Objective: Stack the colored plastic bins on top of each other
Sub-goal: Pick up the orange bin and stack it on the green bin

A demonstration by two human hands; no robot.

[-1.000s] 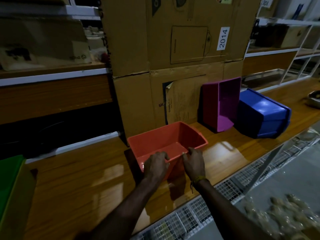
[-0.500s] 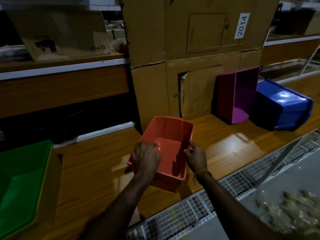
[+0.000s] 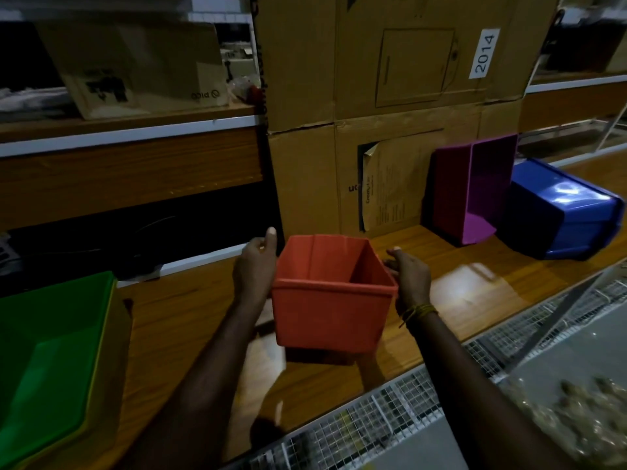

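Person holds the red bin [image 3: 330, 310] upright btwn both hands, above the wooden shelf [image 3: 190, 320]: left hand [image 3: 255, 268] pressed flat vs its left wall w/ fingers mostly straight, right hand [image 3: 409, 276] gripping the right rim, fingers curled over the edge. Green bin [image 3: 47, 364] sits far left on the shelf, well apart. Purple bin [image 3: 473, 189] stands on end vs the cardboard boxes [image 3: 373, 113] at back right, w/ the blue bin [image 3: 563, 210] tipped just beside it.
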